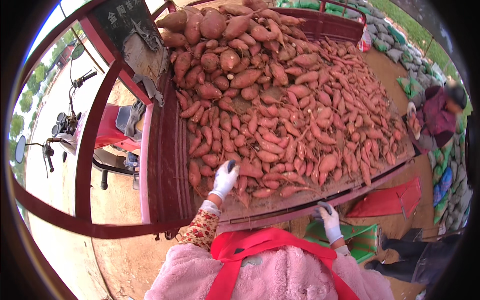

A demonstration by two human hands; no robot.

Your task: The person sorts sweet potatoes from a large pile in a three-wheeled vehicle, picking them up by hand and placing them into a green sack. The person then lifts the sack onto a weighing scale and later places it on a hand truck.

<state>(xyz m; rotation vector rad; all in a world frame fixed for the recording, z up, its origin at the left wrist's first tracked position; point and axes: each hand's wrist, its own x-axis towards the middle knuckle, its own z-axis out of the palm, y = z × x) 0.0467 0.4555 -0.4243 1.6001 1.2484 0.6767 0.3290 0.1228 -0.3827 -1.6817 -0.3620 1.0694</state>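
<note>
A broad heap of reddish sweet potatoes point(295, 120) covers the bed of a dark red cargo truck point(167, 165). My left hand point(225, 179), in a white glove with dark fingertips, is at the near left edge of the heap. Its fingers are curled against a sweet potato point(250, 169), partly hiding the grip. Just beyond the near edge of the bed is my right hand point(330, 222), gloved the same way. Its fingers are apart, and I see nothing in them. Beneath and beside it is a green crate point(369, 241).
A red bin point(387, 200) lies right of the crate. At far right sits a person in dark red point(440, 120), and dark-trousered legs point(410, 260) show lower down. Filled sacks point(387, 40) line the back right. Left are a metal frame point(92, 145) and handlebars point(75, 82).
</note>
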